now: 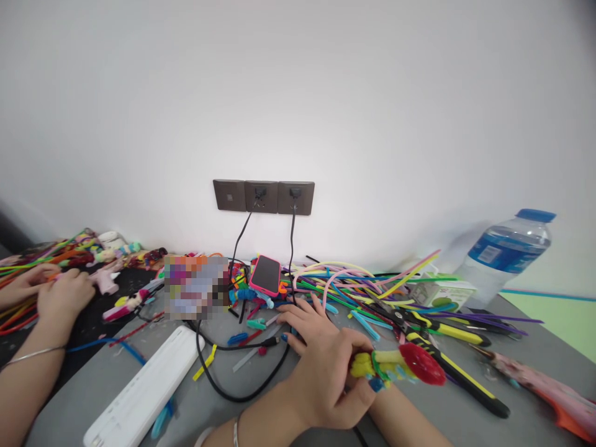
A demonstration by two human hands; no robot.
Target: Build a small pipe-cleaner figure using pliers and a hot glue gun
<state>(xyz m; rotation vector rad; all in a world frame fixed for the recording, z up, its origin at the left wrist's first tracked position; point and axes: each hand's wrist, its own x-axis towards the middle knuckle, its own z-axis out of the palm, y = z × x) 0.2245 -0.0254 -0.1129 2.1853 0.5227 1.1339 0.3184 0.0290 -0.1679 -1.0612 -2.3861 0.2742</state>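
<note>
Craft piece (pixel 390 357), yellow with one glossy red end (pixel 423 364), lower right of centre, pinched in the left hand (pixel 333 379). Probably light and bendable, the red end perhaps slippery; the yellow bundle (pixel 360 365) seems the safest hold. One right hand (pixel 310 326), fingers outstretched, lies among scraps (pixel 238 338); whether it grips anything, I cannot tell. Around: one pair of pliers (pixel 447 330), one phone (pixel 265 275), one bottle (pixel 503 254), uncountable stems (pixel 410 277). Far left: another person's two hands (pixel 67 295).

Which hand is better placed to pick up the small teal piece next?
Probably the right hand: it reaches, spread open, close to the teal piece and appears to hold nothing. The left hand, farther away, grips the yellow, red-topped craft item.
</note>
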